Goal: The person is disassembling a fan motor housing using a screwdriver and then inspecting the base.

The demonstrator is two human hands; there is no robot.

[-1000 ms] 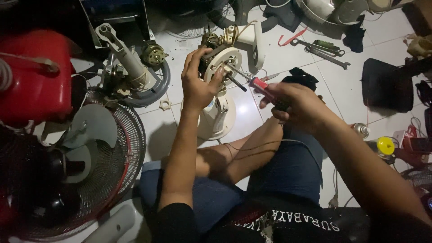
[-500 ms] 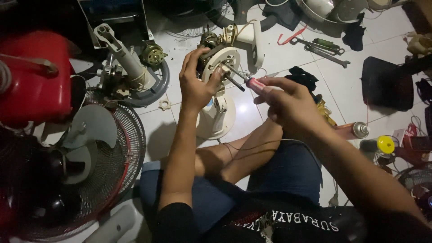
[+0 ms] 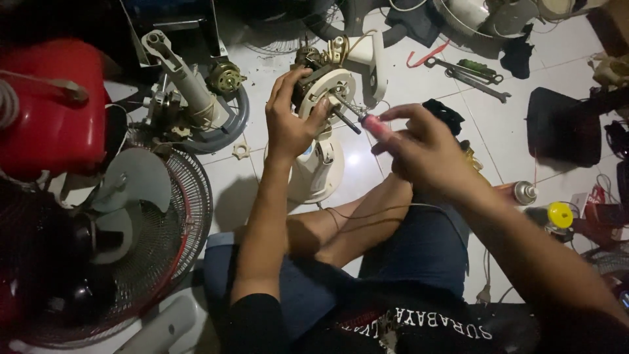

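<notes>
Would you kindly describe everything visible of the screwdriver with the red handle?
The screwdriver has a translucent red-pink handle, plastic by its look, and a slim dark metal shaft. The right hand pinches the handle between fingertips and thumb, above the person's lap. The shaft slants up and to the left, its tip meeting the round white front plate of the fan motor housing, which the left hand grips from the side. The tip itself is too small to make out.

A red tank sits far left above a wire fan guard. Wrenches lie on the tiled floor; a yellow-capped spray can lies at right.
</notes>
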